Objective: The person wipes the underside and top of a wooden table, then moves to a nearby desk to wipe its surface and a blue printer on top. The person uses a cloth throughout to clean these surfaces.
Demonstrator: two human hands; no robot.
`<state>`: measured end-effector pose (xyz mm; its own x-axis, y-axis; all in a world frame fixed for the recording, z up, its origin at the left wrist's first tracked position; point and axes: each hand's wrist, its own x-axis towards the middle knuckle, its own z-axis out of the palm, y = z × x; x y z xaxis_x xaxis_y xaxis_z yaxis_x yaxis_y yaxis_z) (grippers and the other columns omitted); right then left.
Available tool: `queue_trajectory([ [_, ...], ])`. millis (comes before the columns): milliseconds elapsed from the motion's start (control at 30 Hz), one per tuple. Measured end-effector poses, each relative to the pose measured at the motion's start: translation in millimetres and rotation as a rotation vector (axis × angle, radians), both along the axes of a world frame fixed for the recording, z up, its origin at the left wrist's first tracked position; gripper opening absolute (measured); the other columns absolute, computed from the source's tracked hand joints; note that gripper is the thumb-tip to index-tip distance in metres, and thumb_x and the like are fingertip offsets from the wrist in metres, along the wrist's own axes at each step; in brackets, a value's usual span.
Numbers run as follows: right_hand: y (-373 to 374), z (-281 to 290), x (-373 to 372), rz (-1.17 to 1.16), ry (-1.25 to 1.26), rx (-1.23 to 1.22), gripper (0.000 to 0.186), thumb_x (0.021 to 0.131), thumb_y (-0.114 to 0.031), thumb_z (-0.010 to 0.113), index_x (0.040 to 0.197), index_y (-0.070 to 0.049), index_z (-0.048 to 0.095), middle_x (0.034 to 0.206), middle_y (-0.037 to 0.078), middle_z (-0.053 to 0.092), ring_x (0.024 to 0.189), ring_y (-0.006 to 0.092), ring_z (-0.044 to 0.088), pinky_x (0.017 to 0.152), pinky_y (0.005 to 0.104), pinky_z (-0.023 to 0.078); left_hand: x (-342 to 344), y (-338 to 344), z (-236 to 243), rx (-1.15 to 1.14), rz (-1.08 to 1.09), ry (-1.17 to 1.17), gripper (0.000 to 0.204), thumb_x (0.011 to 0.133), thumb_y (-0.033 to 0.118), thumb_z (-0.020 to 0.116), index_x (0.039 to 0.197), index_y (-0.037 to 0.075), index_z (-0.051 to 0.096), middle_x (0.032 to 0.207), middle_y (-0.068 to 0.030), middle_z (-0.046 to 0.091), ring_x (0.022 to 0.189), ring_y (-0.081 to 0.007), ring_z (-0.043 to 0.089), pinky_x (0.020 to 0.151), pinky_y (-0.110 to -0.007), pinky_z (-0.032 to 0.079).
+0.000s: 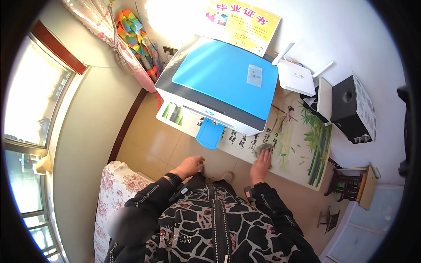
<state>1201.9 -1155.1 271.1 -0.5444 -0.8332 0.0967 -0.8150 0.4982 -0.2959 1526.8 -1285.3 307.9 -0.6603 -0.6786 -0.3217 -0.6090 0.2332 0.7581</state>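
Observation:
My right hand presses on a greyish cloth on the white tabletop, which is printed with bamboo, a figure and dark characters. My left hand hangs short of the table's front edge, fingers loosely curled and apparently holding nothing. Beyond my hands, a white, black and blue printer sits on the table with its blue output tray extended toward me.
A white router, a black speaker box and a yellow certificate stand behind. A floral-covered piece of furniture is at left by the window. Wooden stools are at right, a curtain back left.

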Motion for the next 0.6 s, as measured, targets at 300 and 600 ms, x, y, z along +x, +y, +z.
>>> queue_trajectory([
  [300, -63, 13, 88, 0.646, -0.026, -0.071, 0.047, 0.090, -0.008, 0.052, 0.137, -0.004, 0.052, 0.149, 0.014, 0.043, 0.142, 0.0330, 0.035, 0.117, 0.0483, 0.028, 27, 30, -8, 0.169, 0.189, -0.131, 0.029, 0.087, 0.014, 0.059, 0.113, 0.003, 0.066, 0.106, -0.0146, 0.072, 0.100, -0.0326, 0.067, 0.089, -0.040, 0.052],
  [600, -48, 30, 39, 0.385, 0.024, -0.051, 0.040, 0.091, -0.009, 0.053, 0.131, -0.008, 0.058, 0.148, 0.011, 0.045, 0.141, 0.0324, 0.036, 0.111, 0.0468, 0.033, 23, 34, -8, 0.166, 0.146, -0.104, 0.028, 0.089, 0.013, 0.058, 0.114, 0.004, 0.065, 0.106, -0.0149, 0.072, 0.097, -0.0309, 0.069, 0.087, -0.039, 0.054],
])
